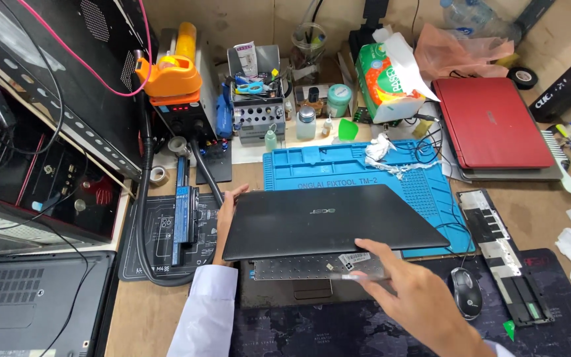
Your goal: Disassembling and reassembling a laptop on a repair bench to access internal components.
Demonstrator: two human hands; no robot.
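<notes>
A black laptop (325,221) lies in front of me with its lid nearly shut over the base. My left hand (226,218) grips the lid's left edge, fingers curled over the top corner. My right hand (411,294) reaches in from the lower right, fingers under the lid's front edge, touching a loose grey keyboard plate (299,266) with a sticker that shows beneath the lid. The laptop sits partly on a blue repair mat (338,165) and partly on a dark desk mat (325,330).
A red laptop (490,125) rests at the back right, a mouse (465,291) and a black cover panel (507,258) to the right. A battery (181,211), hose and soldering station (180,106) stand left. Another dark laptop (34,304) lies lower left. Tissue box (388,79) behind.
</notes>
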